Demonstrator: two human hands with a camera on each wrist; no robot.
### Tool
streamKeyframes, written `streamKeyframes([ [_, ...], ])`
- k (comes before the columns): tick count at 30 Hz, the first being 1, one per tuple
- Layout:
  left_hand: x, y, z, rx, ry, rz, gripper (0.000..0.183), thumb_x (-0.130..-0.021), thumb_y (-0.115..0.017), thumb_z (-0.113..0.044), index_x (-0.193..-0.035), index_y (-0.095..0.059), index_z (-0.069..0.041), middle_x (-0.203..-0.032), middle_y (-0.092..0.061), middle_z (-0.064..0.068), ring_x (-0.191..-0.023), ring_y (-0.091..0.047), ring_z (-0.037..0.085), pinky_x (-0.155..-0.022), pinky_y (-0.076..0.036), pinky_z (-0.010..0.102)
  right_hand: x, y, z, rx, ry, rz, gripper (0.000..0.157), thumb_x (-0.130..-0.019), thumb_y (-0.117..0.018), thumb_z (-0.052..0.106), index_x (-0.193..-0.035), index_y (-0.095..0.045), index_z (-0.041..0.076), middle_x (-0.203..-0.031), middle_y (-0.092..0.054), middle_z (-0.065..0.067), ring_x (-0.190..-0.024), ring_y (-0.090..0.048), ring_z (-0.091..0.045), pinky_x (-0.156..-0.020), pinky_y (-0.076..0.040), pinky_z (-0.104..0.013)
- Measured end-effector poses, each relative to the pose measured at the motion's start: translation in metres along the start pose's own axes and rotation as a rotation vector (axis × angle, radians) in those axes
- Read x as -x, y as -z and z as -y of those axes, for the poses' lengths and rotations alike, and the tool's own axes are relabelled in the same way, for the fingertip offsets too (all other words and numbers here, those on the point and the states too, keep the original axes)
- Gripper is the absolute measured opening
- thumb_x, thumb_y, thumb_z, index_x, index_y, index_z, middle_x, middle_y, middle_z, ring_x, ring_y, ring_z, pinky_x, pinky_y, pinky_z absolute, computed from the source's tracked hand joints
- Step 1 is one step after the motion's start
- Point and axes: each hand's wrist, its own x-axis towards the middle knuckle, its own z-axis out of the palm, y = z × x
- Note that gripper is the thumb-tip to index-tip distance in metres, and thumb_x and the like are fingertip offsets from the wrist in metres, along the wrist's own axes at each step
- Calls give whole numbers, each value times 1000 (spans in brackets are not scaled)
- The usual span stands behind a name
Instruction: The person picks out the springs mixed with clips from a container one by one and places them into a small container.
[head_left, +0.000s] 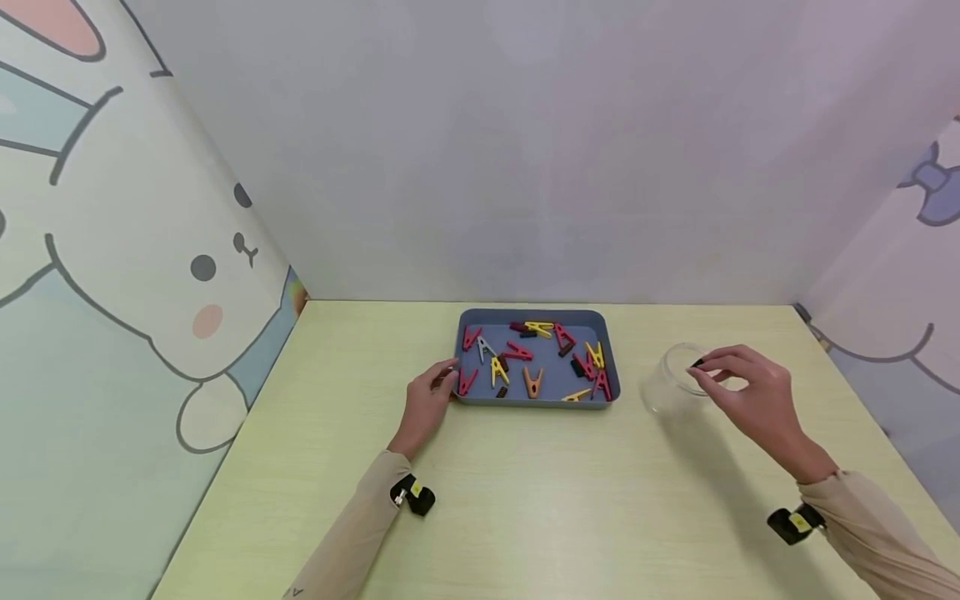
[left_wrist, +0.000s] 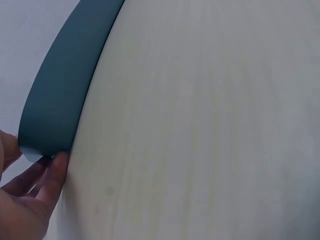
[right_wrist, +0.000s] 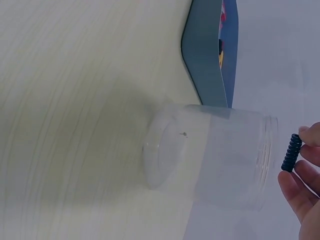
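My right hand [head_left: 757,392] pinches a small dark ribbed, spring-like piece [right_wrist: 292,153] between thumb and fingers. It holds the piece just over the mouth of a clear jar [right_wrist: 230,160], apart from the rim. The jar stands upright to the right of a blue-grey tray [head_left: 540,403]. My left hand [head_left: 429,404] grips the tray's near left corner, its thumb and fingertips on either side of that corner in the left wrist view. Inside the tray lie several small clips, among them an orange clip [head_left: 532,382], a grey clip [head_left: 486,347] and a yellow clip [head_left: 499,372].
Several small dark ribbed pieces, such as a brown piece [head_left: 502,392], lie among the clips. The pale wooden table [head_left: 540,500] meets a plain wall [head_left: 525,167] at the back. Side walls with cartoon drawings [head_left: 202,267] flank it.
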Motion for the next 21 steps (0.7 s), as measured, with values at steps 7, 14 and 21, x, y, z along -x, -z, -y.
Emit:
streamKeyframes([
  [7,0,0,0,-27,8,-4,30,-97,-55,-15,-125,-62,-8,-107,-64,8,-91,-61,20,-69,-57,27,0,1,-7,26,-27,37,18,-59,-83,-5,-69,-70,4,-81,-65,-6,-65,-56,7,-58,-42,-7],
  [14,-1,-1,0,-11,16,1,30,-97,-56,-14,-125,-62,-7,-109,-63,12,-93,-61,22,-70,-57,28,1,0,-14,42,-5,50,17,-59,-83,-3,-70,-71,4,-80,-66,-6,-62,-58,-5,-57,-42,-9],
  [21,-1,-1,1,-30,11,-5,30,-97,-56,-16,-125,-62,-8,-108,-64,9,-91,-61,20,-69,-56,27,3,-3,-18,53,26,56,18,-58,-83,-3,-71,-72,4,-79,-66,-6,-63,-57,-13,-57,-40,-11],
])
